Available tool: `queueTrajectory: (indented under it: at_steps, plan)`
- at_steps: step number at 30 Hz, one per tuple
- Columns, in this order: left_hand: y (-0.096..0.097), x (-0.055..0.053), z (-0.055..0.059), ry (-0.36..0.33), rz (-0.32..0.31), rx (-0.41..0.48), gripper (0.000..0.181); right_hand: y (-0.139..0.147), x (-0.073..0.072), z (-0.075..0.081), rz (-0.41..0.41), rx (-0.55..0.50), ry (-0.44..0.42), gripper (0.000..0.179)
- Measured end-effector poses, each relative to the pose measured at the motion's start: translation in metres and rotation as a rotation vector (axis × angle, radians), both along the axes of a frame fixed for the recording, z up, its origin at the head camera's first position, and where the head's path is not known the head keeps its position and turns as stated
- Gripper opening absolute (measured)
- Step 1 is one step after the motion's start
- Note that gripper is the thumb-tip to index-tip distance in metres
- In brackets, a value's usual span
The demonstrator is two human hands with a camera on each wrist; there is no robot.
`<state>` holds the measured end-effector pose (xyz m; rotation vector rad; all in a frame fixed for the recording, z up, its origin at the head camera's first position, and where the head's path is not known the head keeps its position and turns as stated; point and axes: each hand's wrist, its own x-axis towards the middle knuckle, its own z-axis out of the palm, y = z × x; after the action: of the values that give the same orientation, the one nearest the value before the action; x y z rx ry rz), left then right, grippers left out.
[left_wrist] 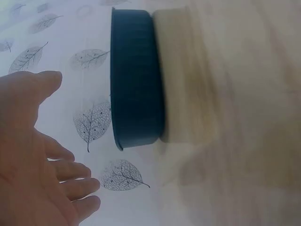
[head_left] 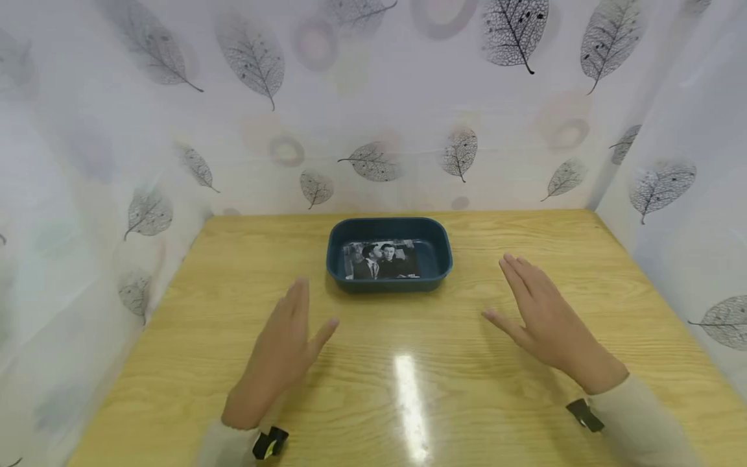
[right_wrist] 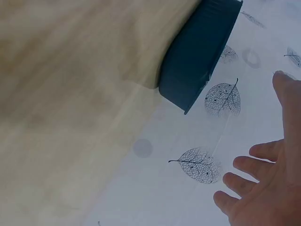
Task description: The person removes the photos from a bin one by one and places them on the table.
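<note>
The tub (head_left: 388, 286) stands upright on the wooden table (head_left: 408, 331), near the table's far edge and about midway between its left and right sides. Its corners are rounded, its long sides run left to right, and its open top faces up. In both wrist views, a thin lip runs along the tub's rim.

The picture (head_left: 382, 261), a black-and-white print of two people, lies inside the tub on its floor. It sits toward the left, with its lower edge close to the front wall. A strip of tub floor shows between the picture and the right wall.

The left hand (head_left: 283, 350) is released: fingers extended, thumb spread toward the middle. It is positioned in front and to the left of the tub, apart from the rim. The right hand (head_left: 543, 318) is also released, fingers extended and thumb pointing inward. It is positioned to the right of the tub, separated from the right rim by a wider gap than the left hand has. A broad span of wood runs between the two hands and forward to the tub's front wall; a bright reflection (head_left: 411, 408) crosses it.

The leaf-print cloth (head_left: 373, 97) borders the table at the rear, left and right. Behind the tub, only a narrow strip of wood separates the rim from the cloth.
</note>
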<state>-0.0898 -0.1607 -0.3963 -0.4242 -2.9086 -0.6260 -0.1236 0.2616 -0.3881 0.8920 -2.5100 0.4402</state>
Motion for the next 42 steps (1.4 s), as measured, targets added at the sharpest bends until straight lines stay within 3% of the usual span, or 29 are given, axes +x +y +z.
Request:
queueTrajectory:
  at_steps: [5, 10, 14, 20, 27, 32, 42]
  plan:
    - [-0.002, -0.019, 0.011, -0.101, 0.028, 0.104, 0.092, -0.011, -0.026, 0.015, 0.065, -0.008, 0.044, 0.086]
    - [-0.003, -0.04, 0.02, -0.184, 0.07, 0.222, 0.095, -0.028, -0.05, 0.031, 0.106, 0.002, 0.009, 0.083]
    - [-0.003, -0.057, 0.022, -0.233, 0.123, 0.296, 0.095, -0.044, -0.067, 0.043, 0.109, 0.0, -0.085, 0.082]
    - [-0.002, -0.077, 0.019, -0.3, 0.141, 0.383, 0.088, -0.071, -0.095, 0.051, 0.09, -0.007, -0.303, 0.076]
    - [0.006, -0.095, 0.011, -0.338, 0.158, 0.41, 0.077, -0.102, -0.131, 0.049, 0.109, -0.029, -0.442, 0.077]
    - [0.011, -0.102, 0.007, -0.349, 0.168, 0.403, 0.071, -0.119, -0.149, 0.042, 0.101, -0.025, -0.525, 0.078]
    - [0.013, -0.111, 0.002, -0.393, 0.176, 0.401, 0.063, -0.141, -0.172, 0.023, 0.109, 0.013, -0.57, 0.076]
